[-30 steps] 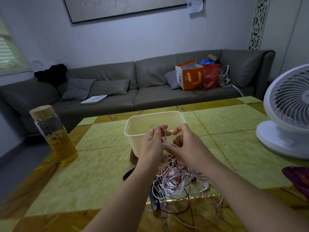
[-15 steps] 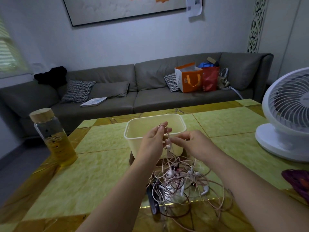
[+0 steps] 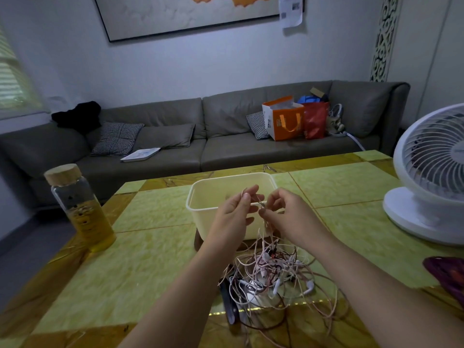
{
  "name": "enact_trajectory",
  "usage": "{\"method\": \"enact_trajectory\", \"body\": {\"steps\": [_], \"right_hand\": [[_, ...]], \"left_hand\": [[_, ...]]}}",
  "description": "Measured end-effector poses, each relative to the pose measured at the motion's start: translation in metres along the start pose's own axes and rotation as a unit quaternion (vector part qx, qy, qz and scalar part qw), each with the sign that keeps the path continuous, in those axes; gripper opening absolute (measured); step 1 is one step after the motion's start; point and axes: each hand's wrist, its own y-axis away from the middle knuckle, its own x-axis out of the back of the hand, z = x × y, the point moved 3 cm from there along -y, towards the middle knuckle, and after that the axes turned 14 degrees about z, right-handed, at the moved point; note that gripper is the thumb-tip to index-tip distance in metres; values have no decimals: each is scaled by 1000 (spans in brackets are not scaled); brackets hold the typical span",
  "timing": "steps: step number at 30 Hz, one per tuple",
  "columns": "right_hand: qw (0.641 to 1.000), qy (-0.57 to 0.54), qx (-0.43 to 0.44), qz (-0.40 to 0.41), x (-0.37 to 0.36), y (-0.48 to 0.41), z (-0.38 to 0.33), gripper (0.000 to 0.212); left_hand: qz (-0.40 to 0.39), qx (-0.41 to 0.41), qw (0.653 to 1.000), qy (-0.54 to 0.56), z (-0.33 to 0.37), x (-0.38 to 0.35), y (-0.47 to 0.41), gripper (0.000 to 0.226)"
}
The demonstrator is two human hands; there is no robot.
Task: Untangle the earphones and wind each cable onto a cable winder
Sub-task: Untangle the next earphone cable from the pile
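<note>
A tangle of pink, white and dark earphone cables (image 3: 273, 277) lies on the yellow-green table (image 3: 140, 267) near its front edge, with white earbuds showing in it. Both hands are raised above the tangle, in front of a cream plastic tub (image 3: 200, 197). My left hand (image 3: 236, 212) pinches a thin cable loop between thumb and fingers. My right hand (image 3: 288, 214) pinches the same strand close beside it, and cable hangs from both down into the pile. A dark flat object (image 3: 229, 303) lies partly under the tangle's left side; I cannot tell what it is.
A glass bottle (image 3: 80, 209) of yellow liquid with a wooden lid stands at the table's left. A white desk fan (image 3: 431, 177) stands at the right, with a purple object (image 3: 449, 275) at the right edge. A grey sofa (image 3: 175, 146) with bags and cushions runs behind the table.
My hands stay raised over the tub, and the right hand has moved in close to the left hand again. The view has tilted up a little.
</note>
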Motion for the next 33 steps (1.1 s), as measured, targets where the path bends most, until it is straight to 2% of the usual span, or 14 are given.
{"method": "enact_trajectory", "body": {"steps": [6, 13, 18, 22, 24, 28, 31, 33], "right_hand": [[1000, 4, -18, 3, 2, 2, 7, 12], [990, -81, -93, -65, 1, 5, 7, 34], [988, -62, -107, -94, 2, 6, 12, 34], [987, -18, -137, -86, 5, 5, 26, 34], [988, 44, -111, -97, 7, 7, 26, 32], [977, 102, -49, -183, -8, 20, 17, 44], [986, 20, -29, -165, -18, 20, 12, 12], [989, -39, -35, -140, -16, 19, 9, 19]], "left_hand": [[5, 10, 1000, -3, -7, 1, 2, 27], [29, 82, 992, 90, -14, 10, -3, 28], [71, 181, 950, 242, -12, 15, -9, 32], [90, 202, 929, 298, -5, 21, -15, 33], [82, 202, 925, 310, -2, 22, -16, 33], [62, 196, 931, 303, 3, 19, -16, 34], [48, 193, 932, 303, 8, 16, -14, 34], [53, 186, 935, 297, 9, 19, -15, 34]]}}
